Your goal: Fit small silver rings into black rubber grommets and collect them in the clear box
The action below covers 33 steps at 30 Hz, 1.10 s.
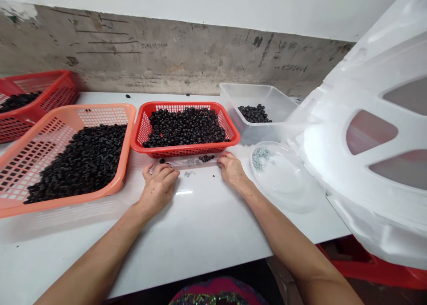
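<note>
Several black rings (207, 158) lie between both hands' fingers (168, 174).

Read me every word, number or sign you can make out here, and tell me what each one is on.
Handwritten number on the stained cement wall, right of centre: looks like "8201464", but blurred, so uncertain.
Handwritten word on the same wall, left of centre: too blurred to read.
Dark scrawls higher on the wall, right of centre: too blurred to read.
</note>
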Each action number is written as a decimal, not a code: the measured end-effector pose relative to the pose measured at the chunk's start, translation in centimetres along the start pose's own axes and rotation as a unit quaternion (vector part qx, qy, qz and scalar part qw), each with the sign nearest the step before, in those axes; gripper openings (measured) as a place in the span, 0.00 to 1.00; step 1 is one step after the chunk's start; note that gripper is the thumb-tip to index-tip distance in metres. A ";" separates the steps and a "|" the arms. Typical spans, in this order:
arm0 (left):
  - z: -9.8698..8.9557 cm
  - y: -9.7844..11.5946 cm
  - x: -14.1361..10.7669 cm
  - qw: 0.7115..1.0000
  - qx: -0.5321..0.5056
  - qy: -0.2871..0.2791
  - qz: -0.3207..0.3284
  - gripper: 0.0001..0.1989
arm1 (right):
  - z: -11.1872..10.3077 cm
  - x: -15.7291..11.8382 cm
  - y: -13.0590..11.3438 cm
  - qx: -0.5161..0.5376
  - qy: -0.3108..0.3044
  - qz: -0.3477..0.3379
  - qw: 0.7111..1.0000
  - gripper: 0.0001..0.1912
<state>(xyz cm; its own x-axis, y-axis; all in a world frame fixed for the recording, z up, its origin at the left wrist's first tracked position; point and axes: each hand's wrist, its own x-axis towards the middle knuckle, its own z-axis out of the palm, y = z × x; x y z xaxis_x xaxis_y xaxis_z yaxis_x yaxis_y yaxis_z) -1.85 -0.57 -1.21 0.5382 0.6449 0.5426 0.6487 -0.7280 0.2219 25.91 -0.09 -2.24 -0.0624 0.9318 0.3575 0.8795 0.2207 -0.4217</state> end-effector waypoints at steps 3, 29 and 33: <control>-0.2 0.1 0.1 1.000 0.006 0.016 0.003 0.16 | -0.5 -0.1 -0.5 0.004 0.009 0.026 1.000 0.12; -2.3 5.4 0.5 0.547 -0.711 -0.112 -0.428 0.12 | -2.7 -2.1 -7.3 0.336 -0.022 0.118 0.934 0.06; -2.5 5.2 0.8 0.490 -0.743 -0.125 -0.438 0.10 | -3.4 -3.0 -9.4 0.401 -0.056 0.108 0.908 0.08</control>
<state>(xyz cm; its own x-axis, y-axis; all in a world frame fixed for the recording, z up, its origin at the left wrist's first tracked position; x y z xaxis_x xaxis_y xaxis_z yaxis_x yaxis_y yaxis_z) 0.61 -4.47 2.42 0.5728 0.7351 -0.3628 -0.3196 0.6077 0.7270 19.45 -5.90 3.47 -0.0163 0.9918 0.1268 0.2524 0.1268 -0.9593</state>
